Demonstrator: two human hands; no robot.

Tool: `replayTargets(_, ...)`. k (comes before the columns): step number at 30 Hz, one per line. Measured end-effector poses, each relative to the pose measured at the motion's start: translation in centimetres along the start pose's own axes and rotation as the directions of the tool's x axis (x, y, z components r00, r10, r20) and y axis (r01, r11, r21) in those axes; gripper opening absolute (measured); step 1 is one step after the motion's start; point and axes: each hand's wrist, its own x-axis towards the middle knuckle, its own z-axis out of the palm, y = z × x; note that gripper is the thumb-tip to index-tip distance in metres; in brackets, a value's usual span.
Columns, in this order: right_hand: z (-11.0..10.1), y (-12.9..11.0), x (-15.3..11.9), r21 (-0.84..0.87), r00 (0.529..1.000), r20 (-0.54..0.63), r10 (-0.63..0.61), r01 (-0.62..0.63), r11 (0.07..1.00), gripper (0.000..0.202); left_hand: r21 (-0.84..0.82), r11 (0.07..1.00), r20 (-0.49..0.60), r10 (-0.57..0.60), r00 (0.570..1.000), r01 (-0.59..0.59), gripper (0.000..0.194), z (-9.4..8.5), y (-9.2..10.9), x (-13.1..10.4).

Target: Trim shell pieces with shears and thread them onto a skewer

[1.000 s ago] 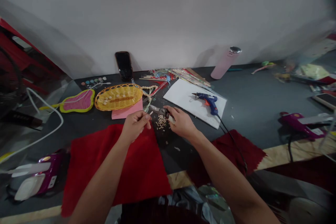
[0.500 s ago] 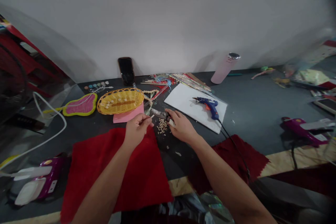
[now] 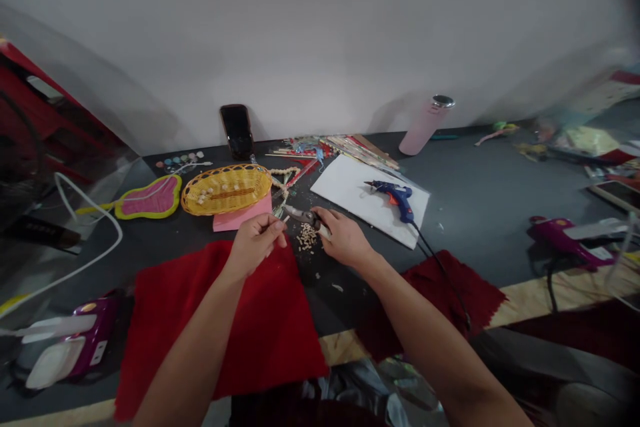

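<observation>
My right hand is closed around a pair of pruning shears, its blades pointing left toward my other hand. A short pale wooden stick is pinched between the thumb and forefinger of my left hand, its tip close to the blades. Whether stick and blades touch I cannot tell. Under the shears lies a heap of small cut wooden pieces on the dark table. Left of it is a red cloth. A yellow wicker basket with a few pale bits inside stands beyond my left hand, partly over pink paper.
A blue glue gun rests on a white board, its cord trailing to the front edge. Behind lie thin sticks. A phone and a pink bottle stand near the partition. Purple devices flank the table.
The whole view has shifted slightly as the head camera moved. Both hands keep their hold on the stick and the shears, with little visible motion.
</observation>
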Motion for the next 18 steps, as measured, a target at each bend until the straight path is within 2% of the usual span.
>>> replayTargets(5,0.3,0.4,-0.1,0.045,1.000,0.026,-0.008,0.007,0.999,0.042,-0.018,1.000,-0.009,0.015,1.000,-0.015,0.021,0.1,-0.3,0.0)
replayTargets(10,-0.4,1.0,0.0,0.119,0.994,0.093,-0.063,0.052,0.992,0.042,0.009,0.998,-0.007,0.056,0.998,-0.056,0.021,0.7,-0.3,-0.2)
replayTargets(18,-1.5,-0.1,-0.2,0.199,0.988,0.149,-0.044,0.014,0.980,0.040,0.075,0.992,-0.034,0.100,0.994,-0.098,0.021,0.8,0.1,-0.5)
